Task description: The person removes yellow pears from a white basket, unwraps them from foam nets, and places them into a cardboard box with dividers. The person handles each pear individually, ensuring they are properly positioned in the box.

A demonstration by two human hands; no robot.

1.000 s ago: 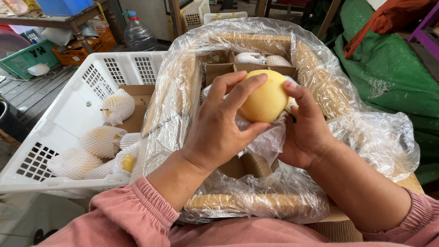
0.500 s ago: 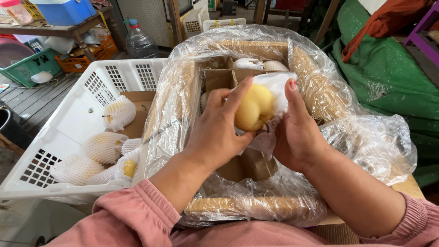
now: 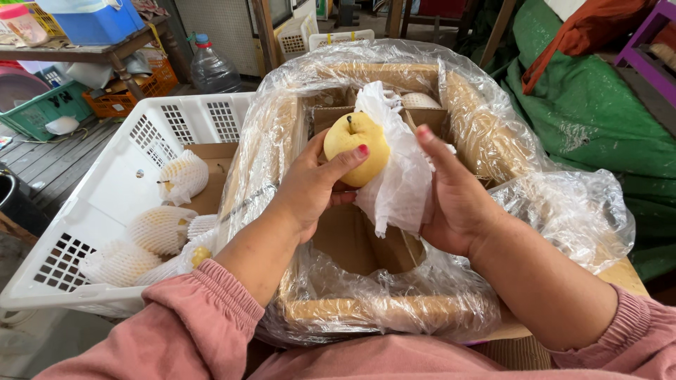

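Observation:
My left hand [image 3: 313, 188] holds a yellow pear [image 3: 358, 144] upright, stem up, over a cardboard box [image 3: 366, 309] lined with clear plastic film. My right hand [image 3: 454, 200] grips a white foam wrap [image 3: 398, 179] that lies against the pear's right side and hangs below it. Both hands are above the box's open middle, where cardboard dividers show. Wrapped fruit [image 3: 419, 100] sits at the far end of the box.
A white plastic crate [image 3: 105, 204] stands to the left with several pears in foam netting [image 3: 160, 229]. Behind are a water bottle [image 3: 211, 67], a green basket [image 3: 46, 109], an orange crate and a blue cooler on a table. A green tarp [image 3: 598, 119] lies to the right.
The pear has been turned stem up and held by my left hand alone. My right hand has brought the white wrap up beside it. The view shifted slightly.

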